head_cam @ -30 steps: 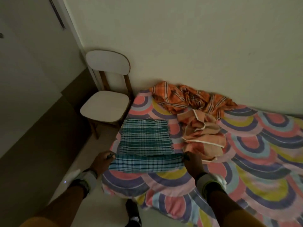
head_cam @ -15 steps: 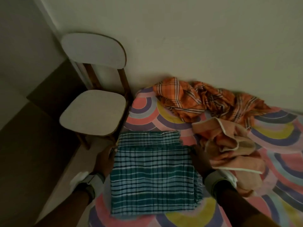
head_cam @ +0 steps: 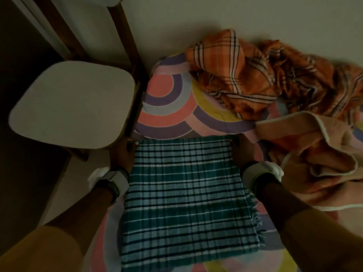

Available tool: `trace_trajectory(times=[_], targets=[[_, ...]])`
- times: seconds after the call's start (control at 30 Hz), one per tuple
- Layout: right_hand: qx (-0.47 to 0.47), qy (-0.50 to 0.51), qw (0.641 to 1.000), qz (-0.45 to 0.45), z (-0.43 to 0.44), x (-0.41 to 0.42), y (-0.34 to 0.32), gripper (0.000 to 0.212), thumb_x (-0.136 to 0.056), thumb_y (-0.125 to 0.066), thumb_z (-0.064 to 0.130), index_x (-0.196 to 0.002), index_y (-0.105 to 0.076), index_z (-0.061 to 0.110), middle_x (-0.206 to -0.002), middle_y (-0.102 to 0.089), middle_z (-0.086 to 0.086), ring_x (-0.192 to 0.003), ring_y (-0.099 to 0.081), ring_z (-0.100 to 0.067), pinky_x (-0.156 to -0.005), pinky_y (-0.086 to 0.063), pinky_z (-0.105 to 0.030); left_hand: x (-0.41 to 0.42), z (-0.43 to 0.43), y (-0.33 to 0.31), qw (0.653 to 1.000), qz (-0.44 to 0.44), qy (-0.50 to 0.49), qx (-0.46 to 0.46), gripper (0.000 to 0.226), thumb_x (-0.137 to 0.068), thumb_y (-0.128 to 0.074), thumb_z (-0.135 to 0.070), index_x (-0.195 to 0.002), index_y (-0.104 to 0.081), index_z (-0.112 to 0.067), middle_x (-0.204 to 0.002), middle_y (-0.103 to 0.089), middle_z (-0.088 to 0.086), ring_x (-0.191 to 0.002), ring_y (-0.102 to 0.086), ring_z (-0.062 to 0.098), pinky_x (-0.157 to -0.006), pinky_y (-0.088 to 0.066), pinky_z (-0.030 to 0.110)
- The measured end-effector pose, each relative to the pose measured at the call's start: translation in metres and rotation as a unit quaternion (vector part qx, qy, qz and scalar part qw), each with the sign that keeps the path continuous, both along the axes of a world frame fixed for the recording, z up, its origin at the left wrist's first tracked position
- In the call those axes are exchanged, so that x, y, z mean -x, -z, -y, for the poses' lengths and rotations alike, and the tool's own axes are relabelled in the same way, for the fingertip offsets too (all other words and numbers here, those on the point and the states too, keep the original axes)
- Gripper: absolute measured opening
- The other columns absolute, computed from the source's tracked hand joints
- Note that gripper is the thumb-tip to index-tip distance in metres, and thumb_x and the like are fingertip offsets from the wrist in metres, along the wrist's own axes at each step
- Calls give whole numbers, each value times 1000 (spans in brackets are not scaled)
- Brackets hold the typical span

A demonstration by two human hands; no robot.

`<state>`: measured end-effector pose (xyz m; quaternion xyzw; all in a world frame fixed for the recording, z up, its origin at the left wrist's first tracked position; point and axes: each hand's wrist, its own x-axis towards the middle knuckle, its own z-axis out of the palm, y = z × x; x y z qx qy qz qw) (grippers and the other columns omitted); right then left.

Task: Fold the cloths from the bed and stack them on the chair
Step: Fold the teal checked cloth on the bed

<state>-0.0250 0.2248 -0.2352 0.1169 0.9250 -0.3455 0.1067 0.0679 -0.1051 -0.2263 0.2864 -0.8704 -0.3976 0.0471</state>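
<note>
Folding laundry in a dim bedroom, a person leans over a teal checked cloth (head_cam: 182, 193) spread flat on the bed (head_cam: 167, 103), doubled over so that its fringed edge shows along the right side. The left grip (head_cam: 122, 154) sits at the cloth's far left corner, fingers curled onto the fabric and pinching it just below the front edge of the chair (head_cam: 72, 103). The right grip (head_cam: 242, 152) rests at the far right corner, touching the cloth, though the low light hides whether its fingers have closed on the fabric or simply lie against it. Both wrists carry pale bands, the left wristband (head_cam: 114, 179) and the right wristband (head_cam: 257, 173).

The chair, with a pale seat and dark wooden frame, stands beside the bed on the left, nothing on its seat. An orange plaid cloth (head_cam: 235, 75) lies crumpled against the wall (head_cam: 196, 20) at the far side of the bed. A peach towel (head_cam: 314, 154) with a pale hem lies rumpled just right of the right wrist, unfolded. The bed cover shows arcs of pink, purple, yellow and blue.
</note>
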Motion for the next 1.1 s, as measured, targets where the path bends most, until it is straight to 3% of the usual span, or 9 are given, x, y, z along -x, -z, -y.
trace_trajectory(times=[0.23, 0.4, 0.57, 0.67, 0.77, 0.83, 0.93, 1.0, 1.1], targets=[[-76, -89, 993, -23, 12, -54, -23, 75, -88, -60, 32, -147, -21, 7, -154, -25, -17, -139, -28, -37, -107, -31, -55, -54, -39, -11, 973, -21, 116, 200, 61, -89, -53, -30, -138, -31, 0, -140, -38, 29, -129, -36, 44, -105, -27, 54], [-125, -343, 931, -17, -1, -180, -18, 71, -89, -41, 54, -148, -21, 19, -158, -12, -5, -146, -11, -24, -114, -13, -61, -160, -91, -1, 901, 6, 382, 206, 61, -93, -43, -39, -141, -30, -5, -151, -26, 17, -139, -24, 34, -106, -26, 54], [-147, -366, 919, -5, -68, -259, 4, 79, -88, -24, 72, -150, -2, 29, -159, 3, 4, -146, 13, -11, -112, 5, -54, -251, -99, 9, 894, 74, 385, 218, 75, -91, -41, -52, -145, -21, -5, -156, -17, 13, -144, -15, 29, -114, -17, 48], [-162, -392, 905, -26, -95, -278, 2, 91, -83, -37, 73, -151, -4, 23, -160, -4, 0, -148, 1, -16, -114, 0, -53, -282, -93, 10, 898, 70, 376, 216, 85, -85, -49, -56, -146, -19, -4, -155, -20, 14, -144, -17, 30, -116, -15, 45], [-133, -372, 917, -58, -116, -282, 11, 70, -91, -41, 40, -150, -6, 30, -156, -23, -2, -144, -20, -18, -113, -17, -47, -289, -88, 9, 908, 17, 348, 233, 58, -95, -31, -38, -141, -31, -3, -147, -36, 16, -137, -29, 30, -115, -17, 41], [-102, -334, 933, -89, -113, -267, 15, 62, -86, -41, 11, -146, -30, 23, -144, -46, -8, -130, -46, -28, -103, -40, -49, -278, -83, 4, 909, -5, 340, 239, 48, -89, -34, -22, -133, -43, -3, -134, -51, 19, -126, -39, 31, -108, -27, 45], [-129, -293, 942, -100, -99, -251, -4, 45, -78, -53, -1, -121, -62, 9, -103, -72, -16, -87, -68, -37, -77, -56, -47, -260, -84, -14, 932, 37, 300, 202, 46, -78, -38, -14, -116, -59, 0, -113, -64, 25, -106, -56, 40, -91, -48, 52], [-156, -297, 940, -66, -94, -247, -32, 36, -77, -61, -1, -111, -67, 8, -71, -70, -17, -60, -63, -39, -60, -50, -40, -254, -85, -40, 954, 102, 245, 143, 36, -83, -48, -6, -116, -60, 2, -106, -65, 29, -93, -62, 47, -79, -53, 56], [-209, -383, 898, 48, -101, -248, -64, 23, -95, -47, 19, -108, -64, 11, -85, -68, -18, -72, -60, -37, -62, -34, -34, -261, -89, -84, 942, 194, 254, 99, 38, -92, -51, -4, -130, -49, -2, -85, -65, 16, -78, -59, 38, -77, -48, 48]])
